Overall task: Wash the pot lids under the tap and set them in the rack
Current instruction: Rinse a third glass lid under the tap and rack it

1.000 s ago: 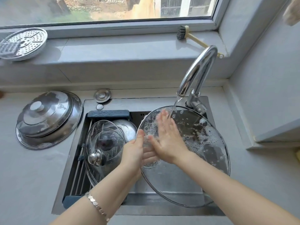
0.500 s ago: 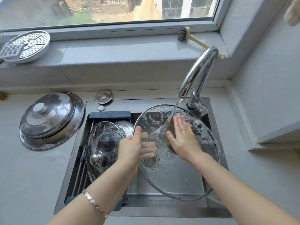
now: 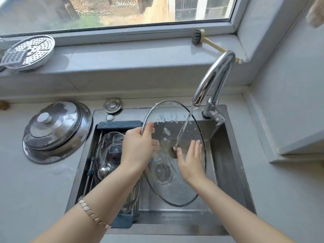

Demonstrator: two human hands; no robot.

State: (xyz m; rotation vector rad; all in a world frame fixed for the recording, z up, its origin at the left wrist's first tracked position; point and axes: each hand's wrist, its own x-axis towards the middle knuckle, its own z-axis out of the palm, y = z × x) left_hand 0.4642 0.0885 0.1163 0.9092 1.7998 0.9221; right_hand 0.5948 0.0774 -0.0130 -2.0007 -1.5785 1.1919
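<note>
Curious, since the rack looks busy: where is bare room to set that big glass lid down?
Bare countertop lies right of the sink and in front of the stacked steel lids. The windowsill is bare between steamer plate and dish brush. The rack, holding a glass lid, is crowded.

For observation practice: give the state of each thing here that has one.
tap: running
big glass lid: tilted under the tap, wet
left hand: grips its rim
right hand: open, fingers straight
second glass lid: leaning in the rack
steel lid: lying knob up
</note>
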